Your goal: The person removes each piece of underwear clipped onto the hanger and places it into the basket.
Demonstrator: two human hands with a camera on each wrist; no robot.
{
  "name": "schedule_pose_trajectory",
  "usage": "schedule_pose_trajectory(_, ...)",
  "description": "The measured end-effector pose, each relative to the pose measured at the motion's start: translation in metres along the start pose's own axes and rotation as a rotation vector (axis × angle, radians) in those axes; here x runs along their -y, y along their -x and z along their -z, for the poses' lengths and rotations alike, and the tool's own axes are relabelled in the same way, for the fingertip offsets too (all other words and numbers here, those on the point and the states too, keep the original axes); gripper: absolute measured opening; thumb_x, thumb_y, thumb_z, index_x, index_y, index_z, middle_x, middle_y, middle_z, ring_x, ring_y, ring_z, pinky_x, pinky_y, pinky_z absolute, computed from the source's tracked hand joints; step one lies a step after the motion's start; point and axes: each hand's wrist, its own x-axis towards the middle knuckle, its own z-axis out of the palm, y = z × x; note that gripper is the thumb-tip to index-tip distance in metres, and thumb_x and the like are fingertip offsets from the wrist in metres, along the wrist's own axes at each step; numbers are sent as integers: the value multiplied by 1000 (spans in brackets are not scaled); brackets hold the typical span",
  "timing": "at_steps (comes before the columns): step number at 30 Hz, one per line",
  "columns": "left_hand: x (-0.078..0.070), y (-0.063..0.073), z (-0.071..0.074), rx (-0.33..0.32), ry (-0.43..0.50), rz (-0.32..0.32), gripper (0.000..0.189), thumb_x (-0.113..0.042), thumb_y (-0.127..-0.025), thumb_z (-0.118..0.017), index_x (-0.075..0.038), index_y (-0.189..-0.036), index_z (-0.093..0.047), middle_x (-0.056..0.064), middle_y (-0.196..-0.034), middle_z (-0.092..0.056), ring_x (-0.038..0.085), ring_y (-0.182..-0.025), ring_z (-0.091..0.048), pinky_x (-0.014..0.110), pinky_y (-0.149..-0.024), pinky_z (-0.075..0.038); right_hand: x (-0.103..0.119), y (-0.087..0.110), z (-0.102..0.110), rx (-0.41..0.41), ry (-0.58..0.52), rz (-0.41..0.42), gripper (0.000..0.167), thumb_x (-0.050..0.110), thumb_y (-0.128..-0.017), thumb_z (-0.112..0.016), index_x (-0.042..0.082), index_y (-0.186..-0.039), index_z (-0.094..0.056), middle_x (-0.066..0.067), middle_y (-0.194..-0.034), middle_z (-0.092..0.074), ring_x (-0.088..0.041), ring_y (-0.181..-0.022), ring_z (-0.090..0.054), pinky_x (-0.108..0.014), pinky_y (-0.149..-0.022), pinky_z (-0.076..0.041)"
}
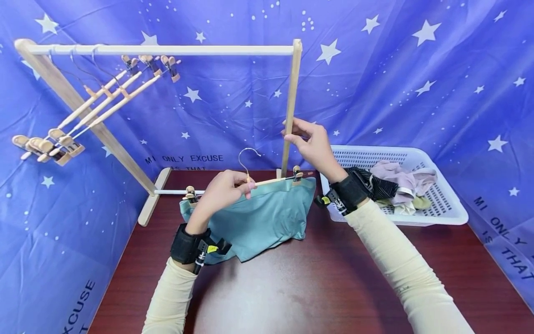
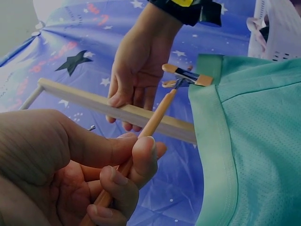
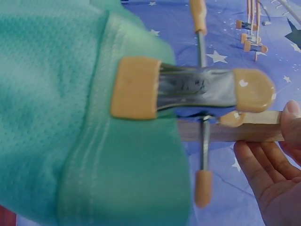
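My left hand pinches the wooden bar of a clip hanger near its middle, just below the metal hook. From the hanger's two clips hangs a teal garment, probably shorts, its lower part close to the tabletop. With thumb and fingers, my right hand grips the right upright of a wooden rack. In the right wrist view, one clip bites the teal waistband. The left wrist view shows the fingers curled round the hanger bar.
Several bare clip hangers hang at the left of the rack's top rail. A white basket with crumpled clothes stands at the right on the dark red table. A blue star-patterned cloth surrounds the table.
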Motion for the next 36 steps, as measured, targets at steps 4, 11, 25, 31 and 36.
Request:
schedule_pose_trajectory(4,5,-4,-3,6,10,-8,24,-23,-103,-63,-8,-88,-75,11,-74,-72,11,-49,-30,23,-51,-22,-3,0,1,8,15,4,31,4,-97,-67,0,-128,-68,-25,-109,-74,-12,-95,-73,-23,-89,-56)
schedule_pose_trajectory(11,13,-4,-11,-8,32,-1,24,-22,-103,-62,-8,-89,-75,9,-74,-72,12,-49,-31,24,-51,-23,-8,4,0,72,6,14,33,6,-98,-67,0,-130,-66,-26,-111,-73,-6,-94,-70,-20,-84,-54)
schedule_pose_trajectory(25,10,-3,-6,-60,49,-25,19,-22,-102,-63,-11,-96,-76,-2,-73,-70,10,-50,-38,23,-50,-27,-10,38,17,132,-6,-164,44,16,-102,-63,1,-143,-56,-24,-129,-67,-2,-99,-69,-21,-87,-57)
schedule_pose_trajectory(31,8,-3,-1,-118,7,-44,17,-23,-102,-64,-14,-94,-76,-3,-71,-70,11,-50,-39,25,-50,-26,-17,58,18,236,90,-165,39,23,-104,-61,3,-137,-63,-16,-121,-73,-8,-100,-70,-21,-85,-55)
schedule_pose_trajectory(36,8,-7,-1,-157,-47,-100,18,-25,-102,-63,-17,-92,-76,-3,-71,-69,10,-51,-41,26,-51,-27,-14,67,17,164,108,-143,34,24,-100,-67,9,-131,-68,-12,-111,-76,-14,-91,-73,-22,-79,-55)
